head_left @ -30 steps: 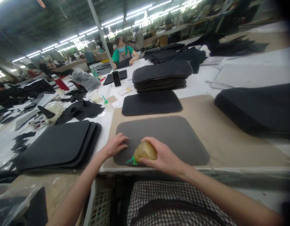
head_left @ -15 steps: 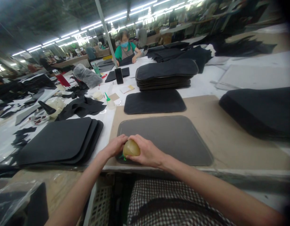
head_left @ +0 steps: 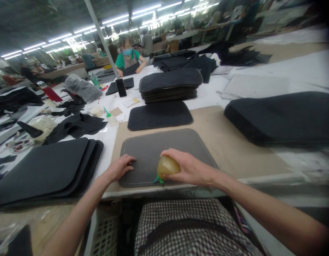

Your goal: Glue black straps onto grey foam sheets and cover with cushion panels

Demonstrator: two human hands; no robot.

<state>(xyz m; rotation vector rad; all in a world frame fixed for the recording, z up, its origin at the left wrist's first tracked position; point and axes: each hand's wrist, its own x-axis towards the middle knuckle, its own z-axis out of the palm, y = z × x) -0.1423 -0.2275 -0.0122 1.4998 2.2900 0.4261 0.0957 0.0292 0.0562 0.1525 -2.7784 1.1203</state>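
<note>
A dark grey panel with rounded corners (head_left: pixel 145 153) lies flat before me, a pale line running along its edge. My right hand (head_left: pixel 186 167) is wrapped round a yellowish glue bottle (head_left: pixel 168 166), tipped over with its green nozzle down at the panel's near edge. The nozzle's very tip is hard to make out. On the panel's left edge rests my left hand (head_left: pixel 121 167), fingers apart and holding nothing. Just beyond the panel lies a similar black panel (head_left: pixel 160 115).
Stacked black panels stand at the left (head_left: pixel 47 167), behind (head_left: pixel 170 85) and at the right (head_left: pixel 284 117). Brown board (head_left: pixel 234 160) lies under the work. Another green-tipped bottle (head_left: pixel 111 119), black scraps (head_left: pixel 76 126) and a phone (head_left: pixel 121 88) are farther off. A person in green (head_left: pixel 129 60) sits across the table.
My right hand has moved the glue bottle rightward along the panel's near edge. My left hand has come away from the bottle and lies at the panel's left edge. The view has shifted right.
</note>
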